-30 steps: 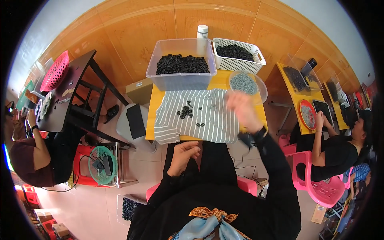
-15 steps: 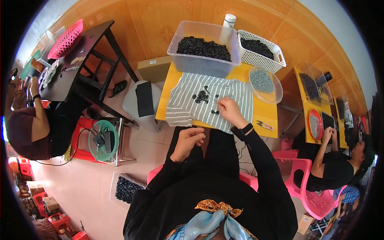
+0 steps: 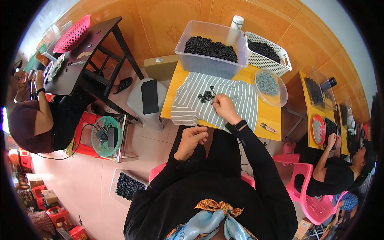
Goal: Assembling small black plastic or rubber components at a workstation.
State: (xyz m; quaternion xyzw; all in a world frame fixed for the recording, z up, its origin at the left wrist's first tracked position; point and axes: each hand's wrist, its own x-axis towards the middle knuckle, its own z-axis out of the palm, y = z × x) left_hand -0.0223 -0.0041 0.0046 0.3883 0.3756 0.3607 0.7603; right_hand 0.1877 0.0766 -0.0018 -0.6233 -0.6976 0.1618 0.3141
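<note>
A grey-and-white striped cloth (image 3: 186, 106) lies over the front of a yellow table. On it is a small heap of black oval plastic pieces (image 3: 206, 96), with a few small grey metal bits (image 3: 235, 97) to the right. My right hand (image 3: 226, 109) is on the cloth just right of the heap, fingertips pinched together and pointing down; whatever they hold is hidden. Above my lap, short of the table edge, my left hand (image 3: 192, 142) hovers with curled fingers, thumb against them. Anything inside it is too small to make out.
Behind the cloth stands a clear bin (image 3: 212, 68) of black pieces, beside a white basket (image 3: 268, 66). A round tub (image 3: 267, 83) of grey metal bits and pink-handled snips (image 3: 268, 128) are at right. A grey stool (image 3: 138, 96) stands left. Co-workers sit on both sides.
My right hand has shifted slightly left toward the heap, over where loose black pieces lay. My left hand stays above my lap. The whole view has shifted slightly.
</note>
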